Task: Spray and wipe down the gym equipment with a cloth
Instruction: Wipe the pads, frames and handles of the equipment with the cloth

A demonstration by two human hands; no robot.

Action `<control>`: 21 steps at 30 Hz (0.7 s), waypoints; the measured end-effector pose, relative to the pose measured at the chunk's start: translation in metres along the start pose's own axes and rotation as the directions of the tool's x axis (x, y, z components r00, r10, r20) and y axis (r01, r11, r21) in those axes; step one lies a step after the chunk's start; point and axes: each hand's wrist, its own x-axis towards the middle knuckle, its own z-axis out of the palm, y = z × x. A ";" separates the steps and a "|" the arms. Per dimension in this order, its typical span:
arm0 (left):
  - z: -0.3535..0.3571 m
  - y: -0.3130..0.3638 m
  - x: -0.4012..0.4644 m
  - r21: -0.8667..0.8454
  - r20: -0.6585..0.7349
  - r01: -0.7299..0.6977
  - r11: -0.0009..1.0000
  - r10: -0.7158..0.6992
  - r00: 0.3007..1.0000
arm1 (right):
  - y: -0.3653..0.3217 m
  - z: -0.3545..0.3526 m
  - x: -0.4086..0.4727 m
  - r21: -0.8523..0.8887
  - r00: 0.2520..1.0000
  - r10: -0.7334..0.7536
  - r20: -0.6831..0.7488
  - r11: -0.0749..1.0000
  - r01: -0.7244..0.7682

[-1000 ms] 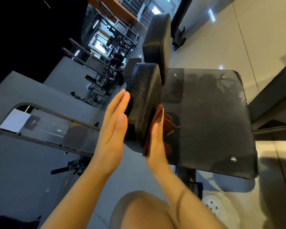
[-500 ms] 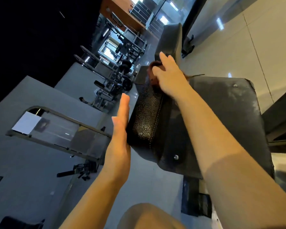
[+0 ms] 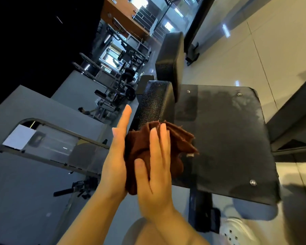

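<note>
The right hand (image 3: 154,167) lies flat on a brown cloth (image 3: 177,140), fingers straight, thumb across its near fold. The left hand (image 3: 116,160) presses its open palm against the cloth's other side, at 9 o'clock, so the cloth sits sandwiched between both grips. It seems to touch the near end of a narrow black pad (image 3: 155,105), though the contact is hidden. At 3 o'clock spreads the bench (image 3: 228,138), streaked damp. A white shoe (image 3: 237,230) shows at 5 o'clock.

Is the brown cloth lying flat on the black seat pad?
No, the brown cloth is bunched between the left hand and right hand.
</note>
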 end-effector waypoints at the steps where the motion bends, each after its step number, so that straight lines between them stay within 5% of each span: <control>1: -0.002 -0.003 0.002 -0.010 0.005 -0.015 1.000 0.015 1.000 | 0.005 -0.003 0.007 0.044 1.000 -0.006 -0.005 0.999 0.006; 12: -0.005 -0.009 0.005 0.027 0.054 -0.052 0.998 0.051 0.997 | 0.067 0.002 0.039 0.410 0.944 0.330 -0.017 0.863 -0.294; 16: -0.006 -0.008 0.004 0.070 0.043 -0.007 0.997 0.004 0.999 | 0.074 0.000 0.021 0.462 0.763 0.642 0.074 0.656 -0.597; 18: -0.005 -0.009 0.003 0.090 0.035 -0.014 0.996 0.011 0.999 | 0.069 0.004 0.005 0.459 0.738 0.671 0.069 0.635 -0.621; 21: -0.003 -0.006 0.003 0.076 0.034 0.006 0.997 -0.009 0.999 | 0.042 0.005 0.011 0.439 0.835 0.549 0.021 0.745 -0.502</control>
